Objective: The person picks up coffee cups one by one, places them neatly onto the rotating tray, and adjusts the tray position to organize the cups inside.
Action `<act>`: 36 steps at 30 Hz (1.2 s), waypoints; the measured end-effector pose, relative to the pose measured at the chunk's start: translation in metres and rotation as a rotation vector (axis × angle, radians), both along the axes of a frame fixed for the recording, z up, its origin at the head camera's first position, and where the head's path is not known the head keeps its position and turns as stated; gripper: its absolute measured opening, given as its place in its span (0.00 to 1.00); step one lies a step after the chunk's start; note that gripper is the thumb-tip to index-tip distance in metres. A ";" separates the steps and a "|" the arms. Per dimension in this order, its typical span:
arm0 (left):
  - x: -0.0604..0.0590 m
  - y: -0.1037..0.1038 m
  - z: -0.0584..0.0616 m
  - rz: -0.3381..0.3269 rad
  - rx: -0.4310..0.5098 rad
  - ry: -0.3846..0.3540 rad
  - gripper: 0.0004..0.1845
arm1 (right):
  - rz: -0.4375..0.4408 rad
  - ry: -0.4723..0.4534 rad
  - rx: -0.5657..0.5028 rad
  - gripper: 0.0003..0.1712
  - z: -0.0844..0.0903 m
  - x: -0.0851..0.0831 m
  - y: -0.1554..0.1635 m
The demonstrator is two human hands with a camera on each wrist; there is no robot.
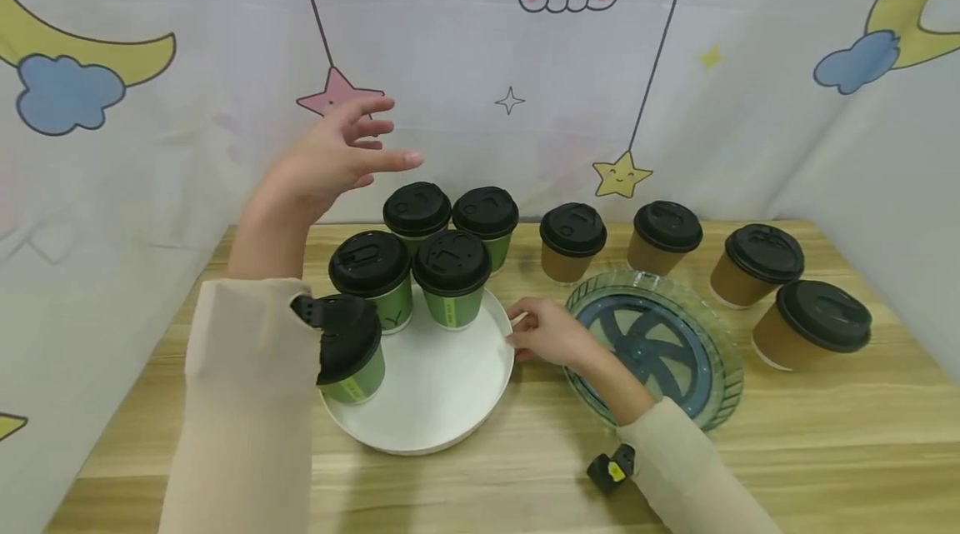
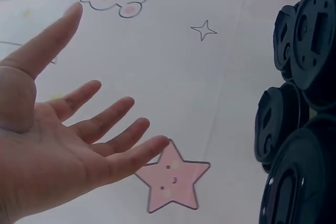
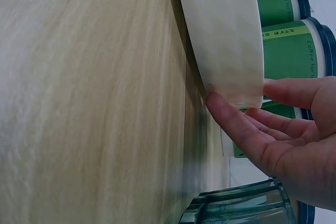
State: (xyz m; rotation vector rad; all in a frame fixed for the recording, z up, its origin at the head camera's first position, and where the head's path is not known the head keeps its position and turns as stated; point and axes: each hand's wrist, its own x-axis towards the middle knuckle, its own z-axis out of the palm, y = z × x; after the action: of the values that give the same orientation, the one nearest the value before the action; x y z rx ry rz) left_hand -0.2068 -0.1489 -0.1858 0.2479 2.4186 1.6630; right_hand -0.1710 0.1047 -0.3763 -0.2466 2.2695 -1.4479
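My left hand (image 1: 337, 157) is raised in the air above several green cups with black lids (image 1: 452, 276). Its fingers are spread and it holds nothing; in the left wrist view the open palm (image 2: 79, 145) faces the curtain, with the black lids (image 2: 310, 40) at the right. Three of the green cups stand on a round white tray (image 1: 442, 409). Two more stand behind them, and I cannot tell whether they are on the tray. My right hand (image 1: 543, 336) is at the tray's right edge. There the thumb (image 3: 226, 111) lies against the tray's outer wall (image 3: 226, 30) and the fingers (image 3: 291, 92) reach over the rim, pinching it.
A clear round tray with a dark blue wheel pattern (image 1: 705, 326) lies right of the white tray, its edge (image 3: 236, 205) beside my right hand. Several brown cups with black lids (image 1: 756, 263) stand around its far and right sides. A printed curtain (image 1: 675, 59) encloses the wooden table (image 1: 825, 434).
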 end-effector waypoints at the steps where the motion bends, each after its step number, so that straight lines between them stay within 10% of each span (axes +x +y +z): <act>1: -0.005 0.001 -0.001 -0.001 0.014 -0.012 0.45 | 0.001 0.001 -0.002 0.18 0.000 0.001 0.000; 16: -0.050 -0.005 -0.048 0.046 0.134 -0.105 0.43 | 0.007 0.018 -0.016 0.18 -0.005 0.003 -0.001; 36: -0.067 0.010 -0.070 0.118 0.044 -0.162 0.42 | 0.007 0.024 -0.019 0.18 0.002 0.003 0.001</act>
State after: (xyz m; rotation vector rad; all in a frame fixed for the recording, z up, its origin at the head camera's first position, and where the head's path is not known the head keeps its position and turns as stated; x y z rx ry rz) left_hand -0.2737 -0.1393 -0.2561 -0.0237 2.3185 1.7142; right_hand -0.1675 0.1059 -0.3745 -0.2794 2.2729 -1.4710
